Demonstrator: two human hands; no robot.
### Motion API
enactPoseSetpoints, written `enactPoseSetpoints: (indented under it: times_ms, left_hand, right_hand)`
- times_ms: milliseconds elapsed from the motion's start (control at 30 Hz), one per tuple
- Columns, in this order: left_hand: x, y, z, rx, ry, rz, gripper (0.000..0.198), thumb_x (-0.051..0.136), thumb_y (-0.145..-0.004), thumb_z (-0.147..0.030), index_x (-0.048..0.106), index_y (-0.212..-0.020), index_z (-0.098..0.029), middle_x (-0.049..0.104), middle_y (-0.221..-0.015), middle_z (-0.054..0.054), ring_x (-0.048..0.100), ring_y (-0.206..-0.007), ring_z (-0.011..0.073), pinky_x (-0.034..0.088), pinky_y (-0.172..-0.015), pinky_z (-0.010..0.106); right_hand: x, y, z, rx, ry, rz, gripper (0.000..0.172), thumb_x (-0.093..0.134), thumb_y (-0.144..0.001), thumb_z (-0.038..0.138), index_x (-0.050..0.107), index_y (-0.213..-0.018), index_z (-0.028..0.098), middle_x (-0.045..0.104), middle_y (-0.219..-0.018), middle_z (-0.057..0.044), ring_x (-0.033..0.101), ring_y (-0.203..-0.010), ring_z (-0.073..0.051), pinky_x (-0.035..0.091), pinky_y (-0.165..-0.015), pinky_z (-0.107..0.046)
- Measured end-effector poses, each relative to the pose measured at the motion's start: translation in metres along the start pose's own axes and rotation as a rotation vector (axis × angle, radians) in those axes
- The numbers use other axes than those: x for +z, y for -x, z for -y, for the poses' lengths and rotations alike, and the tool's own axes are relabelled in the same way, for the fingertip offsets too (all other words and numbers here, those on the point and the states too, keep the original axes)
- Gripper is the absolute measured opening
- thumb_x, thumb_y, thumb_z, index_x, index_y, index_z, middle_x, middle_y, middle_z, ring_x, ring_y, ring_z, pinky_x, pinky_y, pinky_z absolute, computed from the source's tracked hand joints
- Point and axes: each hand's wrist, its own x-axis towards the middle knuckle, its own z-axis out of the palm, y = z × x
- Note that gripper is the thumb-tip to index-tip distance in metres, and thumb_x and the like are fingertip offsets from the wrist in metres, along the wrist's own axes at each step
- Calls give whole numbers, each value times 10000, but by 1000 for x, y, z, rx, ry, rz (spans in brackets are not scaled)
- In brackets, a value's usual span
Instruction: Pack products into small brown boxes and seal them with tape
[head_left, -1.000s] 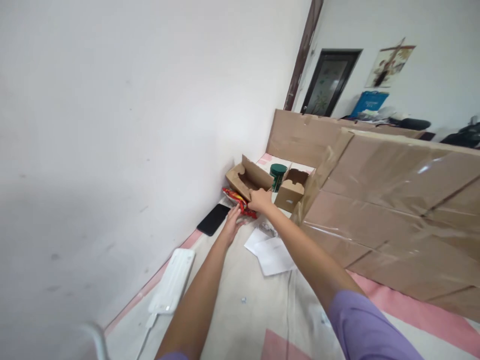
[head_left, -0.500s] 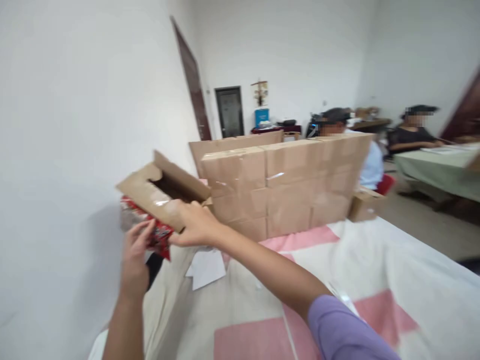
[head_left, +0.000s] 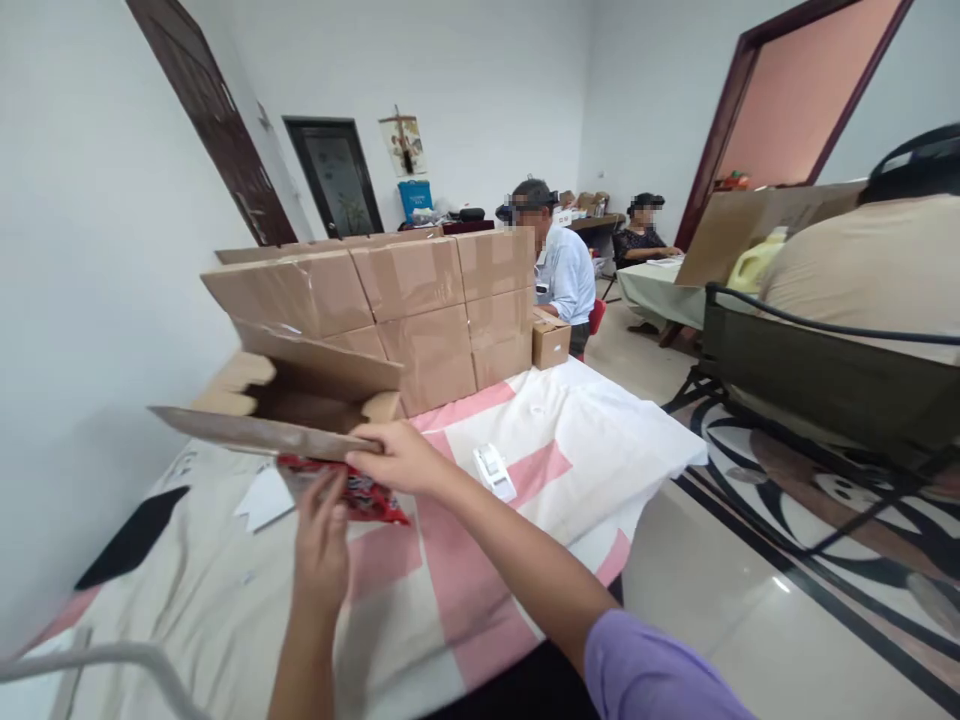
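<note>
An open cardboard box (head_left: 262, 430) is tilted over the left part of the table, its dark inside and raised flaps showing. My right hand (head_left: 397, 455) is closed on the near flap at its right corner. Just beneath that flap is a shiny red plastic packet (head_left: 375, 503), partly covered by the box and my fingers. My left hand (head_left: 324, 525) holds the packet from the near side, with its fingertips pressed against it; the thumb is hard to make out.
Taped cardboard boxes (head_left: 424, 345) form a wall behind my hands, with a small carton (head_left: 551, 340) at its right end. A white tape dispenser (head_left: 493, 472), white paper (head_left: 266, 498) and a black item (head_left: 131, 535) lie on the cloth. People sit beyond.
My view has swung right. The box has tipped, so its opening shows more. Both hands keep their hold on the flap and packet.
</note>
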Motion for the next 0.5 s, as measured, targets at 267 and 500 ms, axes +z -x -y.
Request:
enactPoseSetpoints:
  times_ms: [267, 500]
  left_hand:
    - [27, 41, -15, 97, -538, 342, 495, 444, -982, -484, 646, -1388, -285, 514, -1558, 61, 486, -1346, 359, 377, -1127, 548]
    - [28, 31, -11, -110, -794, 521, 573, 532, -913, -468, 563, -1461, -302, 599, -1449, 110, 488, -1332, 356, 269, -1127, 615]
  right_hand:
    - [-14, 80, -62, 125, 75, -368, 152, 618, -831, 189, 754, -894, 204, 597, -744, 12, 557, -695, -147, 477, -667, -256]
    - [10, 88, -84, 42, 180, -599, 222, 655, -815, 148, 715, -1001, 254, 591, -1327, -88, 469, -1291, -299, 401, -1136, -517]
